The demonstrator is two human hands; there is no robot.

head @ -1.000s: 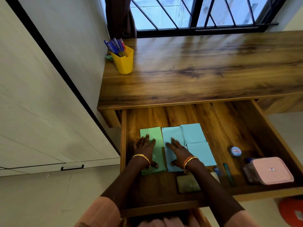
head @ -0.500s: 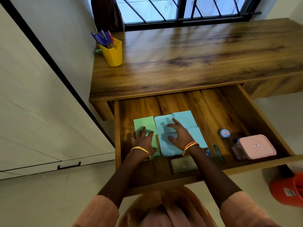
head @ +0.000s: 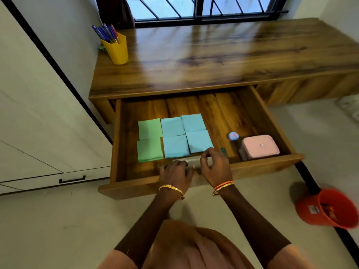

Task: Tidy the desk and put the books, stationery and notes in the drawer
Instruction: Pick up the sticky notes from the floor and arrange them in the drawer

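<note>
Wooden drawer point(head: 268, 164), notes point(head: 184, 135), hands point(head: 175, 174) inside

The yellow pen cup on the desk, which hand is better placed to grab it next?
Probably the left hand. The yellow pen cup stands at the desk's far left corner, on that hand's side; the right hand would have to cross over.

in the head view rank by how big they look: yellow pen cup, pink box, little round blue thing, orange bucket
1. orange bucket, though it sits nearest the camera
2. pink box and yellow pen cup, too alike to rank
3. round blue thing
</note>
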